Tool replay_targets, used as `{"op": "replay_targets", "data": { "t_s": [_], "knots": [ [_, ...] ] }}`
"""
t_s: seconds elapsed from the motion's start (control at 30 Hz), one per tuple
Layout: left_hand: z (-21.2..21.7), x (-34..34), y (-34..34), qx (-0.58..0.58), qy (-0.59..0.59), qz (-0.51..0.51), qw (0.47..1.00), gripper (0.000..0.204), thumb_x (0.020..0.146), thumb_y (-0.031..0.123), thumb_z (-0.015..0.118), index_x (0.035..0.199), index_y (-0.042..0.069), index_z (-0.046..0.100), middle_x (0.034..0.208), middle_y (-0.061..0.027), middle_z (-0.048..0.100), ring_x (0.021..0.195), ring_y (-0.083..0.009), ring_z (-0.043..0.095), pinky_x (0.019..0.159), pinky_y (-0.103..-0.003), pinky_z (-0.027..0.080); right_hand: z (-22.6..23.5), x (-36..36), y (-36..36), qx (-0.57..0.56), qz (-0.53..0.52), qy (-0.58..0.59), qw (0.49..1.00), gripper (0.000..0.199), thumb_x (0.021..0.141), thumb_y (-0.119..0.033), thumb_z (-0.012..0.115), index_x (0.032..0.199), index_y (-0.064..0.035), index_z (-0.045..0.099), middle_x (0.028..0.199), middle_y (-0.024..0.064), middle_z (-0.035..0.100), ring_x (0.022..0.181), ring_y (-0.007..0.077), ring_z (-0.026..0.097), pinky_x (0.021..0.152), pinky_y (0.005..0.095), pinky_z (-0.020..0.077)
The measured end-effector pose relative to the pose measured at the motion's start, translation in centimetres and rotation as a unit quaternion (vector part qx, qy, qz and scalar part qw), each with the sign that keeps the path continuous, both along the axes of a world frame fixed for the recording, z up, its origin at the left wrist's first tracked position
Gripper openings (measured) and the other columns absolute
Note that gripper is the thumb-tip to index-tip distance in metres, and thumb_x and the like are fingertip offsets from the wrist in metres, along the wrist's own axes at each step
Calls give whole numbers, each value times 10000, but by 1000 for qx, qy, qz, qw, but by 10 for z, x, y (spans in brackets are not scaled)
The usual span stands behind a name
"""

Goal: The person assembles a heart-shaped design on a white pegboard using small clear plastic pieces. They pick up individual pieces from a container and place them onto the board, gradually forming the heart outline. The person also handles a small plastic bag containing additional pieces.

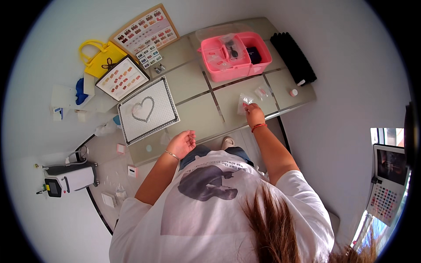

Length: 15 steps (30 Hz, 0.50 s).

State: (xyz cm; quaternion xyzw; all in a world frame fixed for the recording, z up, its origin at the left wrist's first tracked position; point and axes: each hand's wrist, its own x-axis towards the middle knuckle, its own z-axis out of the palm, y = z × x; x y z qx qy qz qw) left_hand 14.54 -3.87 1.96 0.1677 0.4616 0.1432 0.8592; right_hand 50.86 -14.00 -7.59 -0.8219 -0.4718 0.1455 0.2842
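In the head view, with clock points read from the middle of the picture, the right hand (254,115) is at two o'clock. Its fingertips pinch the edge of a small clear plastic bag (242,106), just past the hand, over the shiny table (193,107). Another small clear packet (262,92) lies near it, and a little white jar (294,92) sits farther out at two o'clock. The left hand (183,144) is at eight o'clock by the near edge, loose and let go, with its fingers a bit bent. The thing nearest to it is a white mat with a heart (164,107) at ten o'clock. A pink toolbox (241,71) stands with its lid up at one o'clock. A fluffy black cushion (294,59) lies between one and two o'clock. A yellow handbag (97,66) is far out at ten o'clock.
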Motion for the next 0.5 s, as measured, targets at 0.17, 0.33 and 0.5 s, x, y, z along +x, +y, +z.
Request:
{"op": "replay_targets", "data": {
  "t_s": [0.17, 0.33, 0.5],
  "knots": [
    [12, 10, 3, 26, -44, 4, 999, 203, 1013, 261, 616, 1043, 62, 649, 912, -18, 612, 820, -132, 540, 732, -288, 469, 52, -7, 12, 179, 52, 47, 981, 141, 767, 22, 717, 893, -40, 709, 991, 120, 676, 872, 332, 680, 760, 409, 570],
    [67, 58, 6, 129, -30, -16, 991, 169, 996, 224, 656, 1010, 56, 650, 848, 8, 581, 738, -114, 512, 677, -261, 426, 158, -43, 12, 260, 129, 54, 956, 166, 756, 27, 738, 903, -39, 696, 1033, 115, 673, 908, 330, 682, 767, 397, 567],
    [91, 101, 9, 192, -107, -79, 972, 147, 1005, 189, 648, 1016, 42, 650, 864, 18, 566, 739, -94, 493, 673, -257, 413, 206, -63, 2, 280, 188, 68, 939, 188, 746, 53, 728, 909, -27, 682, 1062, 133, 655, 934, 340, 671, 776, 395, 563]
  ]
}}
